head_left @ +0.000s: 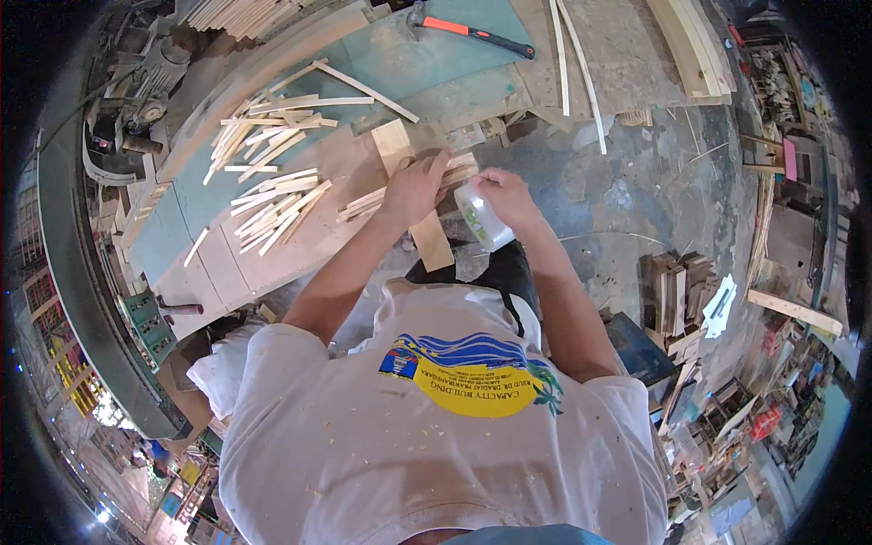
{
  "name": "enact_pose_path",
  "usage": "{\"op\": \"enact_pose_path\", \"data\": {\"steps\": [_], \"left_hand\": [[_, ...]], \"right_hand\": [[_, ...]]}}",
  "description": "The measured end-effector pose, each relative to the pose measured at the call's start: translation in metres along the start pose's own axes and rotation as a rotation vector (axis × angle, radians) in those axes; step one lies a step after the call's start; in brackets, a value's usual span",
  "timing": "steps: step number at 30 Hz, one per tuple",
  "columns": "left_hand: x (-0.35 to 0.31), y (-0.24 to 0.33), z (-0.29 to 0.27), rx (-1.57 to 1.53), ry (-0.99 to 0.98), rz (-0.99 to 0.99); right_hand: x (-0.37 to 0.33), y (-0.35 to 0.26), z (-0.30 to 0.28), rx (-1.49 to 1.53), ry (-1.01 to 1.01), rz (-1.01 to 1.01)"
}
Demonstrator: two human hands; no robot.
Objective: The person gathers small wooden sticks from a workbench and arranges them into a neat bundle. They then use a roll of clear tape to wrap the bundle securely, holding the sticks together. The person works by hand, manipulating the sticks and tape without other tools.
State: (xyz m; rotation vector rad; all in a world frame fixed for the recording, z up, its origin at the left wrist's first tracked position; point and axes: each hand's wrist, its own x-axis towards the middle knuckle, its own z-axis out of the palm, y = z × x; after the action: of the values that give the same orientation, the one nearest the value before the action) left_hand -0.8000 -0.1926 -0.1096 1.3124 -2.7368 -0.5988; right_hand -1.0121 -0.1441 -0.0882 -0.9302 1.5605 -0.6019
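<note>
My left hand (417, 190) is closed over a small bundle of pale wooden strips (362, 205), whose ends stick out on both sides of it. Beneath the strips, crossing them, lies a flat wooden board (431, 243). In my right hand (505, 194) is a translucent white plastic bottle (484, 221) with green print, held tilted close to the right ends of the strips. My fingers hide its upper part. Left of my hands, loose wooden strips lie in two piles, a nearer pile (280, 211) and a farther pile (263, 136), on the worktable.
A hammer (468, 33) with an orange and black handle lies at the table's (218, 259) far side. Long strips (581, 73) overhang its edge. Stacked wood blocks (672, 295) stand on the floor at right. A dark metal beam (86, 300) runs along the left.
</note>
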Motion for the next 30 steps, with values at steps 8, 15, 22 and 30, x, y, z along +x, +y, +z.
{"op": "enact_pose_path", "data": {"steps": [8, 15, 22, 30], "left_hand": [[-0.001, 0.000, 0.002, 0.030, 0.035, 0.063], [0.003, 0.004, 0.009, 0.071, 0.012, 0.090], [0.005, 0.015, -0.005, 0.130, -0.079, 0.095], [0.014, 0.018, -0.019, 0.083, -0.154, 0.120]], "right_hand": [[0.017, 0.008, -0.003, 0.299, -0.102, 0.238], [0.018, 0.014, -0.001, 0.294, -0.081, 0.277], [0.022, 0.019, -0.002, 0.287, -0.117, 0.332], [0.007, 0.019, -0.007, 0.108, -0.019, 0.195]]}}
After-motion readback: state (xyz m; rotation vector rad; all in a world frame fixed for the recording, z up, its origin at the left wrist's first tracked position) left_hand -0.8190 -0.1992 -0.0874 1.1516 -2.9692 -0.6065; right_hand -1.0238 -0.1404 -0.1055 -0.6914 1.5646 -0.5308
